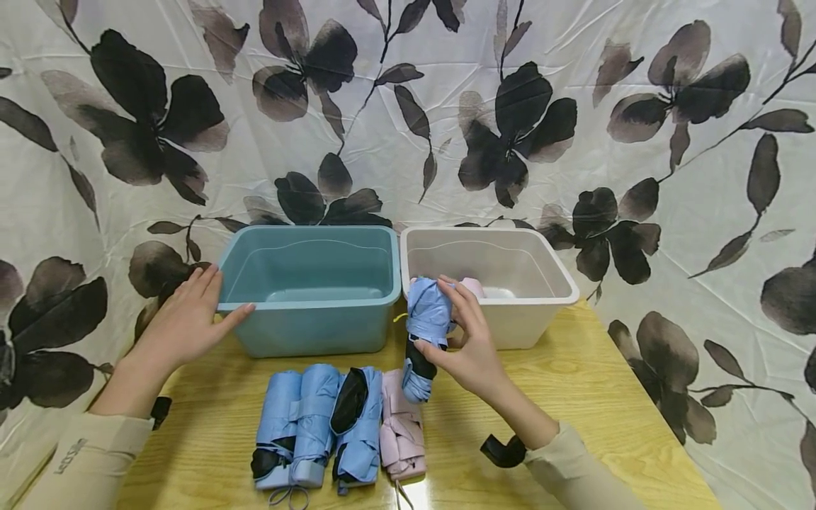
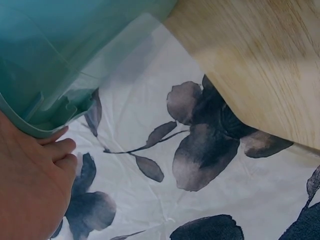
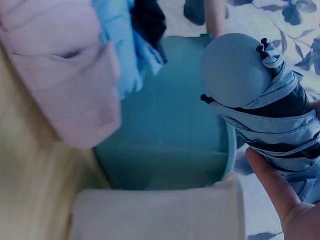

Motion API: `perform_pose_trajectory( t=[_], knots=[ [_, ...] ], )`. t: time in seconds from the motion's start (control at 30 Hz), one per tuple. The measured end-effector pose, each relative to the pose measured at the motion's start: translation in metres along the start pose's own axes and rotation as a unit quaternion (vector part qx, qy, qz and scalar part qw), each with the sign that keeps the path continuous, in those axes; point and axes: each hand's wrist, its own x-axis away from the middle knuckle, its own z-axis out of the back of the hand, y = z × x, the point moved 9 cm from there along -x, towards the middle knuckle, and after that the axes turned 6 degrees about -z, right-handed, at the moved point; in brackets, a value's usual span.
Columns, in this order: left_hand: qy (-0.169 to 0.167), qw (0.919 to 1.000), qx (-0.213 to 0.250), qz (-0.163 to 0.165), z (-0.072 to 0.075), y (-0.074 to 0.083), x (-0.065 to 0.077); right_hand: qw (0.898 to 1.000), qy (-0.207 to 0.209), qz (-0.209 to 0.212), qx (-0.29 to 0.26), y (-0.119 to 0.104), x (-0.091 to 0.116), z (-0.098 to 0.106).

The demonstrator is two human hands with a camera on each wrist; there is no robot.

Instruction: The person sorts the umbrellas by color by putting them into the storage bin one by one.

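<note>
My right hand (image 1: 468,354) grips a folded blue umbrella (image 1: 428,312) with black parts showing, held in front of the white bin (image 1: 535,322). Its rounded end cap faces the right wrist view, where the thumb presses along the umbrella's (image 3: 280,112) side. At the corner of the teal bin (image 1: 312,329), my left hand (image 1: 188,319) touches the left side and front rim, its fingers and thumb extended. Below the bins, several folded blue umbrellas (image 1: 315,418) lie side by side, with a pink folded umbrella (image 1: 403,432) at their right.
Something pink (image 1: 473,287) shows inside the white bin, partly hidden by my right hand. Both bins stand side by side at the back of the wooden table (image 1: 542,397). A floral cloth (image 1: 408,142) hangs behind and along both sides.
</note>
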Motion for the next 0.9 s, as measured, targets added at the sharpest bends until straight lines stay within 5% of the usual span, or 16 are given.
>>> perform_pose_trajectory(
  t=[0.57, 0.9],
  knots=[
    [-0.007, 1.0, -0.006, 0.002, 0.0, 0.0, -0.001, 0.999, 0.032, 0.008, -0.03, -0.02, -0.103, -0.023],
    [-0.004, 1.0, 0.0, 0.004, 0.0, -0.001, 0.001, 0.999, 0.033, -0.036, 0.011, 0.006, -0.153, -0.055]
  ],
)
